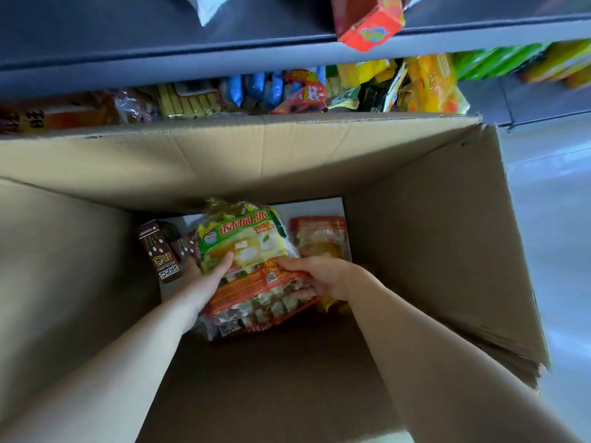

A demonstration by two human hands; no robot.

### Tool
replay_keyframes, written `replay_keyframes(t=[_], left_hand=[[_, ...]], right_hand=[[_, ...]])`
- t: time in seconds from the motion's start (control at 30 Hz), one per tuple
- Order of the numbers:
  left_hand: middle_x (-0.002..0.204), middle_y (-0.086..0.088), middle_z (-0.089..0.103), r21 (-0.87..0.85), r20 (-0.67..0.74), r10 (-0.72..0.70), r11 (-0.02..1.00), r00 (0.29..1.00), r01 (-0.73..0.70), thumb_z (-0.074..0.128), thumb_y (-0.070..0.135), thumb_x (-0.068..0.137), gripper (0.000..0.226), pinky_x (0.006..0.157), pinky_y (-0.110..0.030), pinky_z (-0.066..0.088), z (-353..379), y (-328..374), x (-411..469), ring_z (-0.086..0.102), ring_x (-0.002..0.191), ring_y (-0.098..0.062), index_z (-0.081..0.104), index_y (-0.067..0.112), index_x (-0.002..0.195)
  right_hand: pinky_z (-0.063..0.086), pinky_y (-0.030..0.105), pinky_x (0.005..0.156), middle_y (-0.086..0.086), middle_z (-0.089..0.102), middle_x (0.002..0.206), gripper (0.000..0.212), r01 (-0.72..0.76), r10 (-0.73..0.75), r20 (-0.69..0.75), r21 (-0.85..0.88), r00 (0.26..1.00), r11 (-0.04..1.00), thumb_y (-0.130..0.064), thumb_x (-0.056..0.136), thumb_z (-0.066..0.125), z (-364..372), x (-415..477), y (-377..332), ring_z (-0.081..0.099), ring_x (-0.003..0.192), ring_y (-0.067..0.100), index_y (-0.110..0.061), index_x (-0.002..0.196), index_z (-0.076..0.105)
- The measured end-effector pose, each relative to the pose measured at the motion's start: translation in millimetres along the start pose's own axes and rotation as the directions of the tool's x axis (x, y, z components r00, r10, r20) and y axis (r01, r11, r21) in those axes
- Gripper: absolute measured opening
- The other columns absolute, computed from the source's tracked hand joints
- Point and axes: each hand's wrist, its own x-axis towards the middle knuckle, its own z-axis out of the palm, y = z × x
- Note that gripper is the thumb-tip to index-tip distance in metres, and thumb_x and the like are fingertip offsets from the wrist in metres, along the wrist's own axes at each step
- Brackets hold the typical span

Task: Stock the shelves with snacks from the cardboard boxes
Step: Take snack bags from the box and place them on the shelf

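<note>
Reaching deep into the cardboard box, clamping the stacked snack packs near its bottom between left grip, thumb on top, and right grip, fingers curled under, likely to lift both together toward the shelf behind.

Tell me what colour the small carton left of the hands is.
The small carton is dark brown with pale markings; head view.

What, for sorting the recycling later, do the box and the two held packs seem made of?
Box: corrugated cardboard, matte brown; fluting shows along its cut rim. Green pack and orange pack: probably thin plastic film, glossy; they wrinkle and catch glints, the orange one partly clear.
</note>
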Motion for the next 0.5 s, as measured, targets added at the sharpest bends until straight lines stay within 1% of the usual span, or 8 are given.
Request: replay_keyframes(t=[0.07,0.13,0.23,0.3,0.37,0.4,0.43,0.5], left_hand=[[0.115,-0.008,0.064,-0.168,0.032,-0.021,0.985,0.999,0.026,0.076,0.048,0.078,0.077,0.095,-0.056,0.049,-0.1,-6.1,-4.3,0.063,0.102,-0.03,0.038,0.025,0.142],[0.104,-0.009,0.07,-0.212,0.048,-0.022,0.977,0.999,0.032,0.078,0.041,0.077,0.059,0.088,-0.051,0.052,-3.0,-14.6,-4.4,0.066,0.091,-0.027,0.055,0.021,0.127],[0.101,-0.004,0.068,-0.228,-0.043,0.009,0.973,0.999,-0.019,0.081,0.036,0.075,0.053,0.089,-0.048,0.05,-4.3,-26.6,4.1,0.066,0.087,-0.023,0.054,0.024,0.119],[0.102,0.0,0.065,-0.219,-0.094,0.022,0.975,0.995,-0.042,0.082,0.034,0.074,0.059,0.089,-0.046,0.048,-5.0,-35.2,14.7,0.063,0.089,-0.021,0.05,0.029,0.123],[0.109,-0.001,0.063,-0.19,-0.123,0.025,0.981,0.992,-0.048,0.084,0.036,0.071,0.069,0.094,-0.05,0.048,-5.8,-43.9,29.6,0.062,0.098,-0.025,0.047,0.03,0.129],[0.112,-0.002,0.062,-0.176,-0.136,0.026,0.983,0.99,-0.05,0.084,0.036,0.07,0.072,0.096,-0.052,0.047,-5.7,-47.8,38.9,0.061,0.102,-0.027,0.046,0.031,0.131],[0.114,-0.002,0.062,-0.166,-0.148,0.031,0.985,0.988,-0.056,0.084,0.036,0.07,0.074,0.098,-0.053,0.047,-5.9,-51.3,48.5,0.061,0.103,-0.027,0.045,0.031,0.132],[0.114,0.001,0.061,-0.133,-0.17,0.061,0.988,0.984,-0.084,0.085,0.035,0.069,0.079,0.099,-0.052,0.046,-5.8,-55.0,65.3,0.06,0.104,-0.026,0.042,0.032,0.136]], right_hand=[[0.059,0.037,0.088,0.004,0.068,0.122,0.063,0.008,-0.009,0.023,0.008,1.0,1.0,-0.034,0.08,0.081,4.4,2.4,11.3,0.067,0.109,0.02,-0.017,0.134,0.052],[0.06,0.031,0.082,0.001,0.065,0.124,0.069,0.025,-0.025,0.005,-0.078,1.0,0.997,-0.039,0.081,0.08,7.5,7.9,16.4,0.066,0.106,0.017,-0.015,0.139,0.049],[0.051,0.019,0.062,-0.004,0.059,0.126,0.053,0.135,-0.226,-0.185,-0.404,0.956,0.905,-0.041,0.093,0.067,4.6,24.5,15.5,0.059,0.098,0.012,-0.02,0.138,0.051],[0.051,0.025,0.074,0.004,0.06,0.131,0.041,0.139,-0.464,-0.279,-0.717,0.84,0.683,-0.028,0.1,0.059,-11.0,42.4,11.6,0.06,0.104,0.018,-0.024,0.14,0.05],[0.047,0.036,0.096,0.01,0.053,0.142,0.056,-0.005,-0.583,-0.19,-0.953,0.79,0.304,-0.017,0.098,0.058,-32.0,65.5,8.1,0.054,0.123,0.027,-0.026,0.149,0.039],[0.042,0.04,0.104,0.011,0.046,0.148,0.065,-0.051,-0.595,-0.134,-0.987,0.793,0.153,-0.014,0.095,0.059,-41.5,78.4,6.4,0.047,0.131,0.031,-0.027,0.153,0.033],[0.038,0.041,0.109,0.01,0.039,0.154,0.071,-0.069,-0.593,-0.092,-0.996,0.8,0.061,-0.013,0.093,0.061,-49.2,93.2,4.3,0.041,0.137,0.032,-0.028,0.154,0.028],[0.03,0.04,0.116,0.008,0.029,0.161,0.073,-0.055,-0.597,-0.046,-0.998,0.801,0.004,-0.013,0.094,0.061,-57.5,121.2,-1.5,0.033,0.143,0.032,-0.028,0.156,0.025]])
